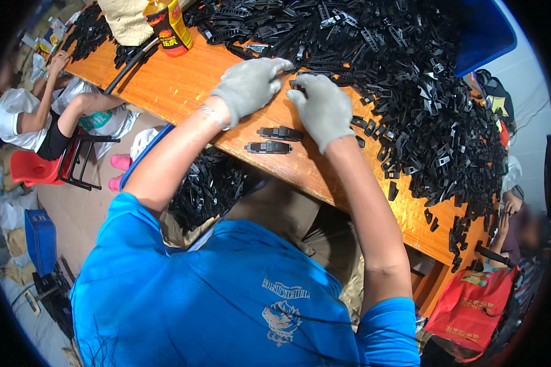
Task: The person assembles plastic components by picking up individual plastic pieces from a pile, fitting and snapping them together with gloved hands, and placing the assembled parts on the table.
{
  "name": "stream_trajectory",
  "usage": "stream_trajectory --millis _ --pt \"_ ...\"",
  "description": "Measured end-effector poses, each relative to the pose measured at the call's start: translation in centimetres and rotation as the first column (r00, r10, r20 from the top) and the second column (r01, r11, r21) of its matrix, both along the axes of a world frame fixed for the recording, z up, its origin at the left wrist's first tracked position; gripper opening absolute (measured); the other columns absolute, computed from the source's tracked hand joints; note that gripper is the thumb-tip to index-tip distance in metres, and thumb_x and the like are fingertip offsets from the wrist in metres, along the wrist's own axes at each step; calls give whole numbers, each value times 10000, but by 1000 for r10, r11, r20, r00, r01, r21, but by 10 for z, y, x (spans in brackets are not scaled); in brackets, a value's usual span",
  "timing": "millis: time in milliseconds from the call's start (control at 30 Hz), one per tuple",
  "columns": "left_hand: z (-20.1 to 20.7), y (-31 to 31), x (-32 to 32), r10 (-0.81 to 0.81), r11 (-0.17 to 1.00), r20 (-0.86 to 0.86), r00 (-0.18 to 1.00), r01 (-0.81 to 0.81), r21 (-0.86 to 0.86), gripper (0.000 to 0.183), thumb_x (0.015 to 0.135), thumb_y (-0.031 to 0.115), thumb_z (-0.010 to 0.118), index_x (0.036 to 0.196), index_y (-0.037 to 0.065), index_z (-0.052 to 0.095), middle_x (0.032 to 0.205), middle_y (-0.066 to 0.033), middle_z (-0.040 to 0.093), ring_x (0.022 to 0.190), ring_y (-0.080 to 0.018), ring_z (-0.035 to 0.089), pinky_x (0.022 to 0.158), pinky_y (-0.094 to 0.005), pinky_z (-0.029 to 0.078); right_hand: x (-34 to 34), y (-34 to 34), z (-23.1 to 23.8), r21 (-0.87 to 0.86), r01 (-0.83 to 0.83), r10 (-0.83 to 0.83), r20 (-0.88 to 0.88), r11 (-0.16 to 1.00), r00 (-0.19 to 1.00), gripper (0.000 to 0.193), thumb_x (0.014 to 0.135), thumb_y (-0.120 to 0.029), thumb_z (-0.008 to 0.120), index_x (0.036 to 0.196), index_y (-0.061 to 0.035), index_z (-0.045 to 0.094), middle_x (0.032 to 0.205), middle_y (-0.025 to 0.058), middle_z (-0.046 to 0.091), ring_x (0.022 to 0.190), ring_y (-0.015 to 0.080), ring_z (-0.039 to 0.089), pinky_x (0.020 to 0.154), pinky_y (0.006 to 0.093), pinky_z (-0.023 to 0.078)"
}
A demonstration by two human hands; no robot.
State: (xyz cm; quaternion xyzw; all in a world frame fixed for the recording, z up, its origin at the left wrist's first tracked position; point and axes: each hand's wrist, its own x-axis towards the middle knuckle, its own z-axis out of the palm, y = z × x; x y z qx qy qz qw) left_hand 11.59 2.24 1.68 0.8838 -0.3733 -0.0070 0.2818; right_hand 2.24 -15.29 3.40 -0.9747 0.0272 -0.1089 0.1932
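Observation:
Both my hands wear grey knit gloves above the orange wooden table. My left hand (251, 85) is at the near edge of the heap of black plastic parts (324, 40), its fingers bent together; whatever they pinch is hidden. Close beside it, my right hand (324, 110) has thumb and fingers closed on a small black plastic part (298, 87), mostly covered by the glove. Nearer to me, two longer black plastic pieces, an upper one (280, 133) and a lower one (268, 147), lie side by side on the wood.
Small black clips (422, 140) spread along the right of the table (202, 76). A bottle (167, 27) stands at the back left, and a blue bin (483, 37) at the far right. Below the near edge is a container of black parts (205, 189). People sit at left and right.

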Motion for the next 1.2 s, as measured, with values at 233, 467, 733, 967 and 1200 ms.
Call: stream_trajectory --millis 233,467,733,967,1200 --pt "-5 -35 1 198 974 191 961 -215 74 256 998 262 677 1206 134 755 1108 -152 760 1067 -350 736 896 -503 586 13 1 -23 -206 71 -70 11 976 997 230 949 -345 789 1034 -130 783 1058 113 719 907 336 761 769 466 619" --pt "-5 -15 -29 174 979 308 936 -197 46 206 962 272 718 1092 112 726 1043 -129 716 1041 -358 698 865 -505 588 -21 -12 -18 -269 -2 0 -8 963 1000 140 991 -248 699 1070 -177 790 1065 151 703 849 385 750 759 491 615" --pt "1 -2 -50 89 995 270 959 -99 22 291 958 172 696 1241 109 716 1222 -118 705 1176 -342 666 978 -476 566 -49 -20 1 -185 -89 96 32 979 995 207 970 -95 606 1130 -125 735 1075 226 678 831 418 758 745 522 620" --pt "-10 -8 -10 -185 983 502 845 159 94 251 950 138 658 1193 105 714 1229 -110 700 1204 -311 656 1003 -460 557 -48 -22 -21 -194 -130 95 -177 972 980 197 1033 -205 626 1193 -110 693 1114 202 709 908 406 753 784 507 614" --pt "4 -3 -26 -220 957 324 920 140 253 226 958 190 723 1163 95 707 1145 -98 711 1148 -321 659 959 -444 551 -55 -24 -10 -261 -179 164 -79 949 983 131 988 -90 600 1045 -46 710 1046 203 696 871 397 766 738 483 631"
